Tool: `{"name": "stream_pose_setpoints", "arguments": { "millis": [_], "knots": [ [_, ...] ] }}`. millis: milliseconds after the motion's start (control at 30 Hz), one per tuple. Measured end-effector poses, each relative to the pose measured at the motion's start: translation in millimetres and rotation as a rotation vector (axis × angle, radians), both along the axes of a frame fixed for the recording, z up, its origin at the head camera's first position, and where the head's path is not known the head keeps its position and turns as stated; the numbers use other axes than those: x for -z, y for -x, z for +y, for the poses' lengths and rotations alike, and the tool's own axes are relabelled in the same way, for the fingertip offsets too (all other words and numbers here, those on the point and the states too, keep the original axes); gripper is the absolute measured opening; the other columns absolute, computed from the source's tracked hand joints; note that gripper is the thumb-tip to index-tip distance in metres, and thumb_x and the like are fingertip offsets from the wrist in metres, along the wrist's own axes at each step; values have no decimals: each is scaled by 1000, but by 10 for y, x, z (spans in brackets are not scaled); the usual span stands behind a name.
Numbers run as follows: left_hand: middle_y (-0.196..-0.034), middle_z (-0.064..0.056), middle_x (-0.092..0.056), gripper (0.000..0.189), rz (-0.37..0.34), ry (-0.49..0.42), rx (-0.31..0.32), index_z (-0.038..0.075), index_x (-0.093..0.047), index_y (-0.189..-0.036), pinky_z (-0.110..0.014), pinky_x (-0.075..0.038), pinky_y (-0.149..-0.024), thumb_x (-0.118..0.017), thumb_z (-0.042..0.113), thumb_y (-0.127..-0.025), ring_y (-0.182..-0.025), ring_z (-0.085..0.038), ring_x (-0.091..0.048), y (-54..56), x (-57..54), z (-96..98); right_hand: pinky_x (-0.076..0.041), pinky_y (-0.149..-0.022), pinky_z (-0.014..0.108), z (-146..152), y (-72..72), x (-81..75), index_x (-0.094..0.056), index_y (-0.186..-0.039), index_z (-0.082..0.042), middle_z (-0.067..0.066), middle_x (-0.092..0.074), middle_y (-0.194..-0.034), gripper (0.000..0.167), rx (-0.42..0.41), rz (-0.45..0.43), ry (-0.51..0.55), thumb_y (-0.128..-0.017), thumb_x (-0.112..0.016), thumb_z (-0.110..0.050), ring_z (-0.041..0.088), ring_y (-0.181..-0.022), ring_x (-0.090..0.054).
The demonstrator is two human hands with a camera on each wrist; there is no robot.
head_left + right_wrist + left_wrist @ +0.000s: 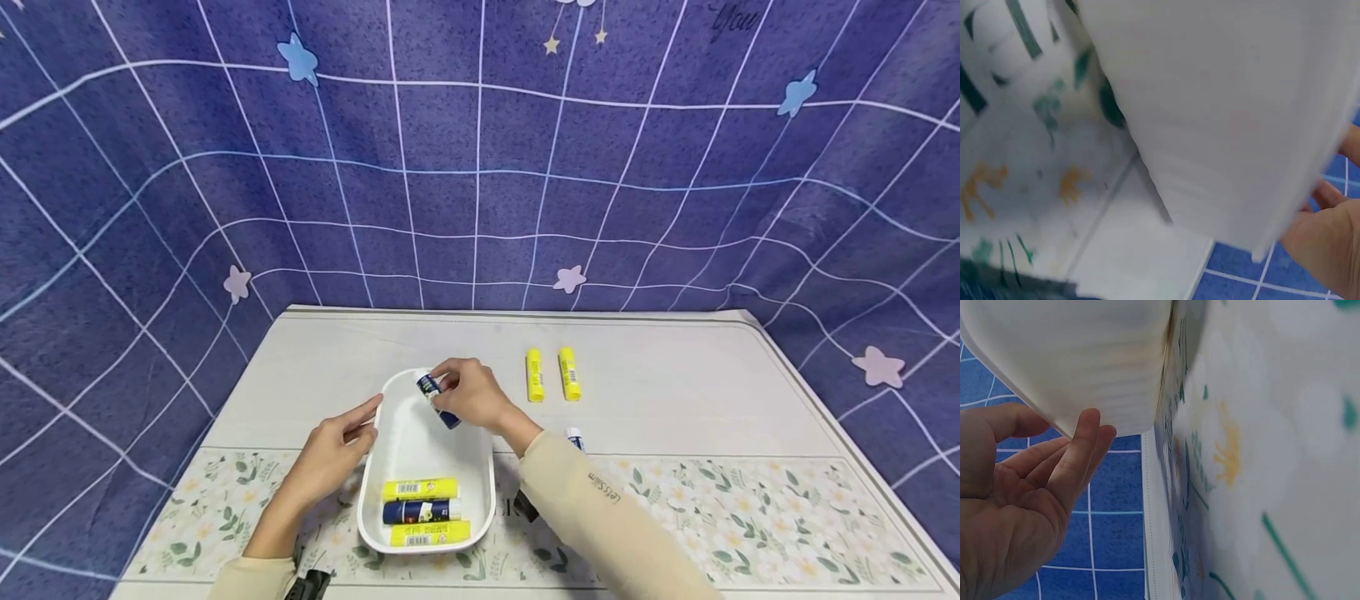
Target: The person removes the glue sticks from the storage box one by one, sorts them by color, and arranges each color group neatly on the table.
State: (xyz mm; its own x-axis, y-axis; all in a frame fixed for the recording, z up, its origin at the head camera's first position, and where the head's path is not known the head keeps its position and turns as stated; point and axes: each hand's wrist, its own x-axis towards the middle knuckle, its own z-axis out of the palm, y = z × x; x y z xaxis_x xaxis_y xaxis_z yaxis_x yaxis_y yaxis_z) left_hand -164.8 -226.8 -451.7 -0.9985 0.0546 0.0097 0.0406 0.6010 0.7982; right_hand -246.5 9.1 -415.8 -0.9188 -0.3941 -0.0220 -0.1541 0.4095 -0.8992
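In the head view my right hand (474,393) pinches a dark blue glue stick (438,402) with a white end, tilted over the far part of a white plastic basket (489,492). Fingers of my left hand (330,454) touch the basket's left rim; in the left wrist view this hand (1035,481) has extended fingers against the outer wall (1110,369). Inside the basket's near end lie a yellow glue stick (420,488), a blue one (422,511) and another yellow one (430,533). The right wrist view shows my right hand (1325,244) partly, behind the basket wall (1229,125); the glue stick is hidden there.
Two yellow glue sticks (535,375) lie side by side on the white table (675,375), right of the basket. Beside my right sleeve (592,508) a blue glue stick (574,437) shows only its white-capped end. A blue star-patterned curtain (480,167) surrounds the table.
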Motion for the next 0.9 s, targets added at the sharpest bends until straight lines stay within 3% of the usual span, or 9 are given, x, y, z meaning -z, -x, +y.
{"name": "stream_pose_setpoints", "arguments": {
  "millis": [167,367,600,900],
  "knots": [
    [-148,-16,-60,52,0,3,11,16,-45,-158,-44,-58,-102,-56,20,-107,-129,-35,-65,-1,8,2,-62,-71,27,184,67,-121,-70,-124,-2,12,-68,-100,37,79,-32,88,-87,-75,0,15,-82,-64],
    [-146,-16,-61,52,11,23,9,16,-45,-157,-46,-58,-102,-56,19,-106,-128,-36,-65,13,-6,15,-57,-73,25,430,70,-172,-70,-125,-3,10,-67,-101,39,160,-1,105,-87,-75,-1,17,-87,-61],
    [-147,-16,-60,52,20,28,10,16,-45,-157,-43,-58,-101,-55,19,-107,-128,-37,-65,18,-12,14,-56,-73,24,658,-38,-102,-71,-125,-6,12,-69,-106,38,258,15,98,-87,-76,-5,21,-93,-65],
    [-149,-19,-58,51,13,15,14,16,-45,-158,-36,-61,-95,-54,19,-108,-129,-38,-64,-2,6,11,-54,-75,23,1049,-253,-31,-67,-129,-2,16,-65,-109,43,361,-27,142,-87,-74,-4,22,-95,-63]
  ]
}}
